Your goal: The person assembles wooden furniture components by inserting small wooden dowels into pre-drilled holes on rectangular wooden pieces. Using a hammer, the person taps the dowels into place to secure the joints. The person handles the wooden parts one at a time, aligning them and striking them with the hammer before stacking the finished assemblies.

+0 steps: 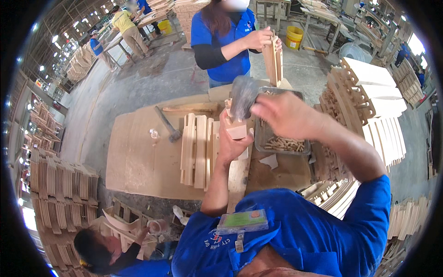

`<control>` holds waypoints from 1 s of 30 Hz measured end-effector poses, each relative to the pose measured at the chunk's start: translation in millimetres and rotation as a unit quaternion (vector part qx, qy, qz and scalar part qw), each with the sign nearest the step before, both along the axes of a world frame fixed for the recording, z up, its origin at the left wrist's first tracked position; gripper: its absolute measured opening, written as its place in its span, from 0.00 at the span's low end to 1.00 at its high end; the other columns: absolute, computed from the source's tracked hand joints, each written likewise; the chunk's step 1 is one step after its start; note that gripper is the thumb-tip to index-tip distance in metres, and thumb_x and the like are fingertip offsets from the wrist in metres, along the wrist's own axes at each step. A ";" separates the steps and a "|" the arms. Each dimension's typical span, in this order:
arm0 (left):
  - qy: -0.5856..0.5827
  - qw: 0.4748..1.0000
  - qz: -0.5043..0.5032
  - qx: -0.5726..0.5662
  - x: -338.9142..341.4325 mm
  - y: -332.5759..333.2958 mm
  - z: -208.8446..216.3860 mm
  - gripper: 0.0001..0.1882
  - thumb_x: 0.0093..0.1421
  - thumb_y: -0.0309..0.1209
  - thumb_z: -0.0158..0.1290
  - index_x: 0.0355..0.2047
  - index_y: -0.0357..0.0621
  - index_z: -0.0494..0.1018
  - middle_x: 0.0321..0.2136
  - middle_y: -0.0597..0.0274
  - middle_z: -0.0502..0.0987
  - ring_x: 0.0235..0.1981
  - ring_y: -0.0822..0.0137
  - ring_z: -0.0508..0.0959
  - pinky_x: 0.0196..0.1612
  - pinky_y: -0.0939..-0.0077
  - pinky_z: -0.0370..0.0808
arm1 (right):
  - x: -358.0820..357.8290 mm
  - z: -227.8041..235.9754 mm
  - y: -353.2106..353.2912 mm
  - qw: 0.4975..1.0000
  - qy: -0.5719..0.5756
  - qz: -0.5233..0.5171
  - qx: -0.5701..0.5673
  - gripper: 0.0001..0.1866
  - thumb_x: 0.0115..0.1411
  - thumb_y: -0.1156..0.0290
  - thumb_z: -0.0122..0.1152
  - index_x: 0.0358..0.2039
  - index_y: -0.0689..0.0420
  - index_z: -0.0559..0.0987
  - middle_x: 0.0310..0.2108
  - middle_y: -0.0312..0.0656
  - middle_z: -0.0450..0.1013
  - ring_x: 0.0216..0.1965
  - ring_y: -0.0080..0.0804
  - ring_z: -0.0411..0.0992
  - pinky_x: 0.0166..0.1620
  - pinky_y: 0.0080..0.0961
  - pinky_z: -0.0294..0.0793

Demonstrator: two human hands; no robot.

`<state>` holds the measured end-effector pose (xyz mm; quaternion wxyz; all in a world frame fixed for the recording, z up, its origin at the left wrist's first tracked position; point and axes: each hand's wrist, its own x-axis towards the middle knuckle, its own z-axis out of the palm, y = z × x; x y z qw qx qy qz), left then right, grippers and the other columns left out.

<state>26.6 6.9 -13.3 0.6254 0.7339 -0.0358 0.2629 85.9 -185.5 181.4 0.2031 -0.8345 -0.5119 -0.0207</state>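
Head view: right fingers [264,107] grip a blurred hammer [243,98] over the wood piece [237,132] that left fingers [224,123] clasp above the counter [143,161], beside a tray [260,147] of pegs [286,144]. Hammering seems the step; another blow would call for a steady left hold.

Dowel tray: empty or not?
Not empty: dowels lie at the near end of the tray. The right hand hides its middle; fullness, cannot tell.

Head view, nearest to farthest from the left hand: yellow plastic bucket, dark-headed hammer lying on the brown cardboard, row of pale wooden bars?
1. Row of pale wooden bars: just left of the left hand.
2. Dark-headed hammer: farther left, on the cardboard.
3. Yellow plastic bucket: far ahead, right.
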 end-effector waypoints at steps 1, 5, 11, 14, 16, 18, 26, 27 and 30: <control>-0.026 0.999 0.004 0.025 -0.4 1.6 -0.7 0.45 0.51 0.24 0.66 0.67 0.39 0.55 0.50 0.53 0.73 0.47 0.66 0.77 0.48 0.68 0.80 | 5.0 0.9 -4.2 0.999 0.033 0.005 0.028 0.21 0.77 0.54 0.49 0.43 0.61 0.80 0.24 0.57 0.76 0.29 0.55 0.79 0.33 0.46 0.75; 0.005 0.999 0.000 -0.046 -5.9 -3.5 0.7 0.45 0.50 0.25 0.66 0.67 0.39 0.56 0.49 0.54 0.74 0.46 0.65 0.77 0.48 0.68 0.79 | -7.4 39.5 -10.2 0.987 0.061 -0.088 0.118 0.19 0.76 0.57 0.51 0.43 0.61 0.79 0.24 0.54 0.75 0.27 0.53 0.77 0.32 0.42 0.75; 0.036 0.999 0.009 -0.034 -6.3 -2.3 0.0 0.46 0.49 0.26 0.66 0.67 0.38 0.56 0.49 0.53 0.74 0.47 0.63 0.78 0.49 0.67 0.79 | -13.9 37.5 16.4 0.895 -0.001 -0.069 0.440 0.15 0.76 0.61 0.51 0.41 0.59 0.79 0.24 0.47 0.71 0.24 0.46 0.70 0.28 0.31 0.70; 0.007 1.000 0.013 0.011 -1.7 -3.2 -11.7 0.47 0.47 0.25 0.66 0.66 0.37 0.56 0.49 0.52 0.75 0.47 0.61 0.78 0.50 0.65 0.78 | -2.9 -24.4 -5.3 0.986 -0.087 -0.016 0.142 0.10 0.73 0.67 0.53 0.38 0.58 0.79 0.27 0.52 0.74 0.30 0.56 0.76 0.30 0.43 0.73; -0.011 0.999 0.017 0.031 -5.1 -1.5 -7.2 0.47 0.46 0.25 0.66 0.66 0.36 0.57 0.48 0.51 0.75 0.47 0.60 0.78 0.51 0.64 0.78 | -5.6 -20.3 -4.5 0.994 0.032 -0.049 0.088 0.11 0.73 0.64 0.56 0.41 0.57 0.80 0.28 0.56 0.76 0.30 0.63 0.77 0.30 0.46 0.75; 0.004 1.000 0.014 0.010 -6.5 2.2 -3.6 0.46 0.47 0.25 0.66 0.66 0.36 0.57 0.49 0.51 0.75 0.48 0.61 0.78 0.51 0.65 0.78 | -15.8 6.1 -15.5 0.996 0.040 -0.073 0.025 0.11 0.73 0.64 0.56 0.40 0.57 0.81 0.26 0.56 0.76 0.27 0.63 0.76 0.29 0.45 0.74; 0.005 0.995 0.013 -0.099 -11.0 -5.4 3.6 0.42 0.49 0.25 0.65 0.64 0.36 0.60 0.46 0.53 0.75 0.45 0.62 0.79 0.49 0.66 0.79 | -30.2 45.8 19.7 0.925 -0.233 -0.018 0.300 0.10 0.72 0.64 0.58 0.41 0.57 0.81 0.27 0.43 0.76 0.24 0.44 0.74 0.25 0.35 0.71; 0.004 0.999 0.011 -0.047 -9.2 -3.7 1.0 0.41 0.48 0.26 0.65 0.63 0.36 0.61 0.46 0.53 0.75 0.45 0.61 0.79 0.49 0.66 0.79 | -28.6 29.5 18.0 0.948 -0.193 0.005 0.253 0.08 0.71 0.65 0.59 0.39 0.55 0.81 0.26 0.44 0.76 0.24 0.46 0.74 0.25 0.38 0.72; 0.022 0.999 0.014 0.038 -4.2 5.9 -7.3 0.39 0.47 0.26 0.65 0.61 0.36 0.64 0.47 0.52 0.75 0.46 0.59 0.79 0.50 0.67 0.77 | -23.7 13.5 21.4 0.994 -0.078 0.028 0.075 0.09 0.69 0.64 0.61 0.34 0.54 0.79 0.24 0.47 0.75 0.25 0.49 0.75 0.26 0.43 0.73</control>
